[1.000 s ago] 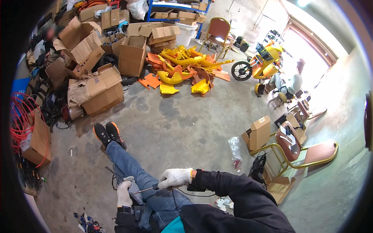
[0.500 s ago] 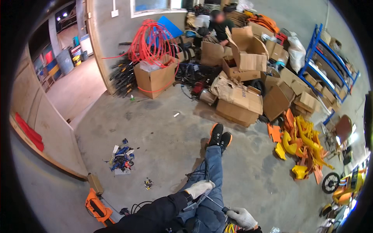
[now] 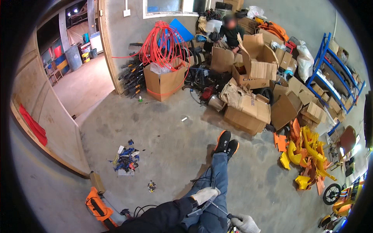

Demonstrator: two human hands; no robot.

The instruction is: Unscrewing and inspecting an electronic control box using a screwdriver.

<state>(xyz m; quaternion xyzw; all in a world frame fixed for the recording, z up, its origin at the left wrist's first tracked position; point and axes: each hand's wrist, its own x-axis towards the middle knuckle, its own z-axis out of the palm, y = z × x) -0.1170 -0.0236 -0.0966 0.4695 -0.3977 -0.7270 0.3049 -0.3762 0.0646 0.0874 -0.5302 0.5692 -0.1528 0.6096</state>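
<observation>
Both gloved hands, left (image 3: 205, 194) and right (image 3: 244, 223), grip closed, apparently share a thin cable (image 3: 217, 207).

Thin grey cable (image 3: 217, 208), stretched taut and slanting between the gloved left hand (image 3: 205, 194) and gloved right hand (image 3: 243, 223), above the lap.

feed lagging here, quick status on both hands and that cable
Left hand grips thin cable. Right hand holds its other end. Legs beneath; nothing blocking.
</observation>
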